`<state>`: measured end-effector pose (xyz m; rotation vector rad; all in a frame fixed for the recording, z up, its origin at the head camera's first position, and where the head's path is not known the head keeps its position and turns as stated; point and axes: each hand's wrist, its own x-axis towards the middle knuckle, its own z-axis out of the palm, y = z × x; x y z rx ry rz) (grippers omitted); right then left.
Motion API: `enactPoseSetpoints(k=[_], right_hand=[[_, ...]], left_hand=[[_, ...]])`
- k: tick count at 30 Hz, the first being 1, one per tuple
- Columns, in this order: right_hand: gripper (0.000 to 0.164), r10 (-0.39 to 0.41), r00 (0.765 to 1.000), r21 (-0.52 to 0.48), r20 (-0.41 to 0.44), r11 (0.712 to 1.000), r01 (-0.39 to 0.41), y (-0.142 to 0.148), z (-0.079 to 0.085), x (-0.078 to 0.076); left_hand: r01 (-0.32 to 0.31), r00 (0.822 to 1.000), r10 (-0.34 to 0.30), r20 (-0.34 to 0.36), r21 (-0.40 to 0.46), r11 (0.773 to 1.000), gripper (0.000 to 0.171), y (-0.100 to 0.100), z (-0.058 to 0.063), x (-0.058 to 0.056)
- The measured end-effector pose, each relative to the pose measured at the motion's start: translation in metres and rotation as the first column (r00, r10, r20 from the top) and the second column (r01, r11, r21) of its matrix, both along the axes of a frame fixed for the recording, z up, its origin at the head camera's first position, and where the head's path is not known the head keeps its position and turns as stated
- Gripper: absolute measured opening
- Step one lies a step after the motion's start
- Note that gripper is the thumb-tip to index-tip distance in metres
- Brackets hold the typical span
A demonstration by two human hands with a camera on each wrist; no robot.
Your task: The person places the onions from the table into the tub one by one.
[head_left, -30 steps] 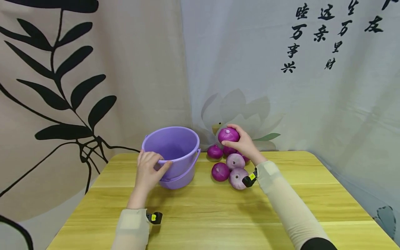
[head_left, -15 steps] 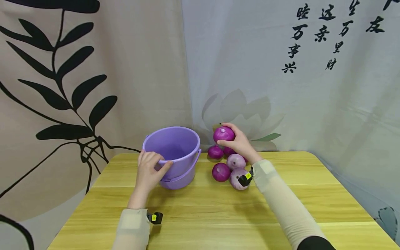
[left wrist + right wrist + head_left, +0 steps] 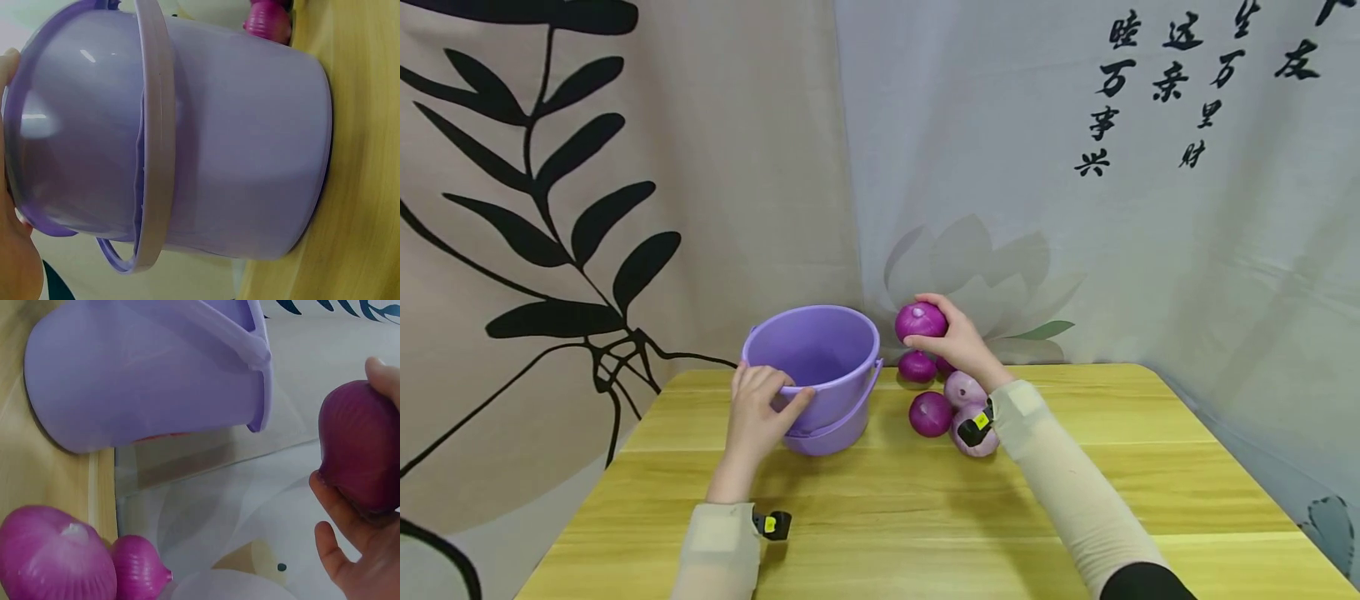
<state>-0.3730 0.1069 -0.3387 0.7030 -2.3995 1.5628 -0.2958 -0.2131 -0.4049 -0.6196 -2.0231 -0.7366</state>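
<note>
A purple bucket (image 3: pixel 842 400) stands upright on the wooden table, its handle hanging down along the near side. My left hand (image 3: pixel 758 412) grips the bucket's near left rim, thumb outside and fingers over the edge; the left wrist view shows the bucket wall (image 3: pixel 250 137) close up. In my right hand (image 3: pixel 958 337) is a red onion (image 3: pixel 921 321), held in the air to the right of the bucket and apart from it. The right wrist view shows that onion (image 3: pixel 362 444) between thumb and fingers. The bucket's bottom inside is hidden.
Below the right hand, several onions lie grouped on the table (image 3: pixel 865 533): a dark one (image 3: pixel 929 414), a paler one (image 3: pixel 964 389) and a small one (image 3: pixel 916 367) at the back. A printed cloth (image 3: pixel 760 167) hangs behind the table.
My right hand has carried the red onion leftward, from above the back of the onion group toward the bucket. The left hand and the bucket have stayed in place.
</note>
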Motion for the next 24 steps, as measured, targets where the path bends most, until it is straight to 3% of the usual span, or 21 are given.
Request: enactPoseSetpoints(k=[24], right_hand=[[0.07,0.056,0.998,0.011,-0.022,0.998,-0.056,-0.041,0.005,0.001]], left_hand=[[-0.008,1.0,0.008,0.009,-0.004,1.0,0.032,-0.002,-0.002,0.0]])
